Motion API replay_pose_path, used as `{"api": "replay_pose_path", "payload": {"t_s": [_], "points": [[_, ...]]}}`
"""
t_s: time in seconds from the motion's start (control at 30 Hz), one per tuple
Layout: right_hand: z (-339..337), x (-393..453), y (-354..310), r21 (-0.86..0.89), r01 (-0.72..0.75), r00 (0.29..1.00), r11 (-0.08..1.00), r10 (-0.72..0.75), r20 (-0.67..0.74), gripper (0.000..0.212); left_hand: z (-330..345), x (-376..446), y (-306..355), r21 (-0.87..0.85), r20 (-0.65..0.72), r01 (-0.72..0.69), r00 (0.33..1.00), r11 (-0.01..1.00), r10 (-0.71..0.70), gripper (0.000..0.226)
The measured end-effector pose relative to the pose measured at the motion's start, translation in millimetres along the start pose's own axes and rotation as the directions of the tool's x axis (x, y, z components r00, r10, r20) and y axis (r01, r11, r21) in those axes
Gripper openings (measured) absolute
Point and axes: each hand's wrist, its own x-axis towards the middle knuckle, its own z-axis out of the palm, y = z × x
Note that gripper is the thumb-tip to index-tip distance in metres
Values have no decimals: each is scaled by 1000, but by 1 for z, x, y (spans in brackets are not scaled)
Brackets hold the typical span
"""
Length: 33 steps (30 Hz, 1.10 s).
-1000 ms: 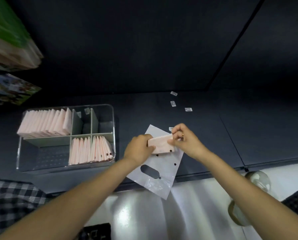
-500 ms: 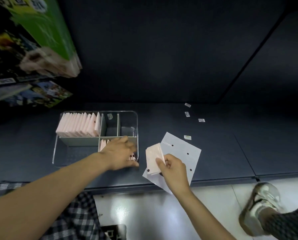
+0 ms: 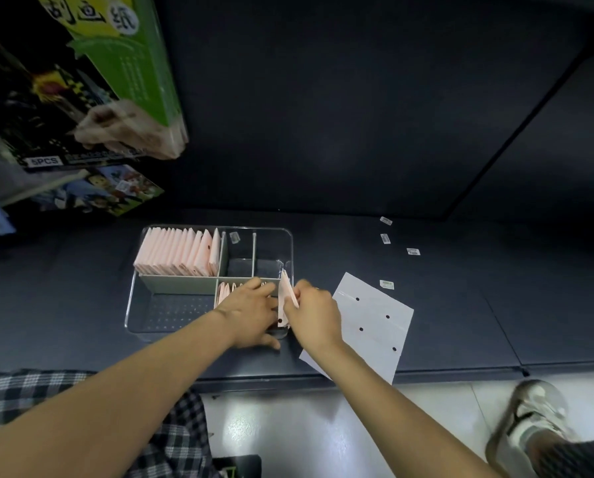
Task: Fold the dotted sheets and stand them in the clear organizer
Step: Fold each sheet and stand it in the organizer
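Observation:
The clear organizer (image 3: 157,326) sits on the dark shelf, with a row of folded pink sheets (image 3: 180,252) upright in its back left compartment. More folded pink sheets (image 3: 225,290) stand in the front right compartment. My left hand (image 3: 250,313) lies flat inside that compartment and presses those sheets leftward. My right hand (image 3: 311,313) pinches a folded pink dotted sheet (image 3: 284,298) and holds it upright at the compartment's right end, by the organizer's wall. A white dotted sheet (image 3: 371,326) lies flat on the shelf to the right.
Small labels (image 3: 386,220) (image 3: 387,284) are scattered on the dark shelf (image 3: 461,305) at back right. Green and dark product packs (image 3: 123,74) hang at upper left. The shelf's front edge runs below my forearms, over a glossy floor with a shoe (image 3: 537,419) at lower right.
My right hand carried the folded sheet left from over the white sheet into the organizer's right end. My left hand stayed in the front right compartment against the standing sheets.

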Motion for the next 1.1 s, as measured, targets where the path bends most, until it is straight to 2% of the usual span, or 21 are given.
{"api": "replay_pose_path", "payload": {"t_s": [0.37, 0.5, 0.6, 0.7, 0.8, 0.87, 0.93, 1.03, 1.1], "points": [[21, 12, -9, -168, -80, 991, 983, 96, 94, 17, -2, -8, -16, -190, -94, 60, 992, 980, -79, 33], [23, 8, -9, -167, -63, 991, 984, 81, 106, 25, 7, -10, -9, -70, -57, 38, 997, 997, -42, 52], [25, 7, -10, -175, -69, 986, 982, 94, 136, 22, 13, -8, -2, -22, -18, 54, 998, 998, -54, 59], [24, 10, -13, -184, -83, 975, 979, 118, 189, 19, 6, -4, -1, -104, -15, 89, 996, 991, -91, 51], [25, 15, -15, -196, -90, 958, 977, 138, 250, 26, -4, -3, -10, -278, -88, 155, 979, 948, -186, 33], [25, 15, -14, -188, -83, 955, 979, 132, 265, 25, -5, -4, -17, -295, -144, 162, 967, 942, -211, 31], [22, 11, -10, -159, -49, 971, 986, 84, 223, 23, -1, -7, -17, -264, -138, 159, 970, 951, -200, 40], [10, -11, 19, -35, 48, 998, 998, -46, 40, 21, 6, -7, -13, -171, -93, 120, 986, 978, -137, 54], [3, -35, 54, 26, 93, 995, 995, -92, -25, 20, 7, -6, -13, -135, -100, 109, 987, 985, -123, 56]]}}
